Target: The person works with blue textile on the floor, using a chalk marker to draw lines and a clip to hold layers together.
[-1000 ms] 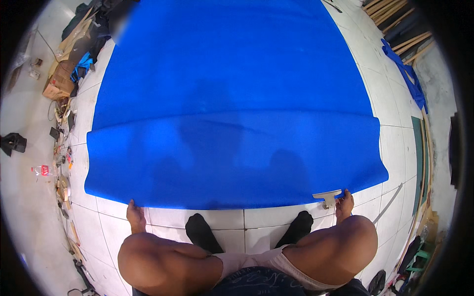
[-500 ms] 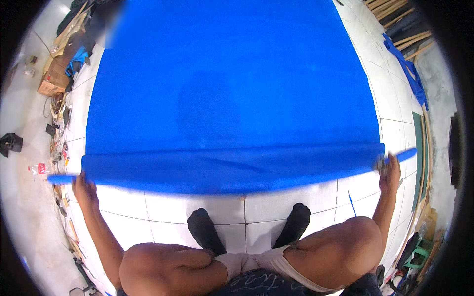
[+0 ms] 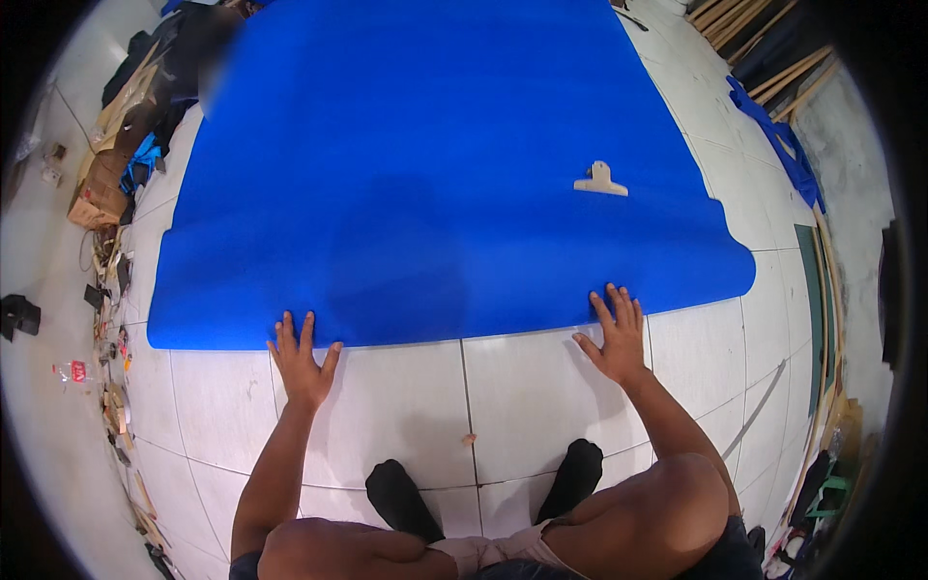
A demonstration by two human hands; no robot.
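A wide blue sheet [image 3: 425,126] stretches over the tiled floor in front of me. Its near edge bulges in a soft curve, and the right end looks rounded like a loose fold. My left hand [image 3: 303,362] rests fingertips on that edge, left of the middle, with fingers spread. To the right of the middle, my right hand [image 3: 619,338] touches the same edge, fingers also apart. Neither hand grasps anything. A flat metal bulldog clip [image 3: 601,180] lies on the sheet beyond my right hand.
My feet in dark socks [image 3: 401,498] stand on the white tiles [image 3: 387,406]. A cardboard box [image 3: 100,193] and scattered small items line the left wall. Along the right are wooden sticks [image 3: 739,21], a crumpled blue cloth [image 3: 783,140] and a green stool [image 3: 831,495].
Both hands let go of the sheet's rolled ends and moved inward, opening flat on its near edge. The roll has loosened and spread. The clip now shows on the sheet.
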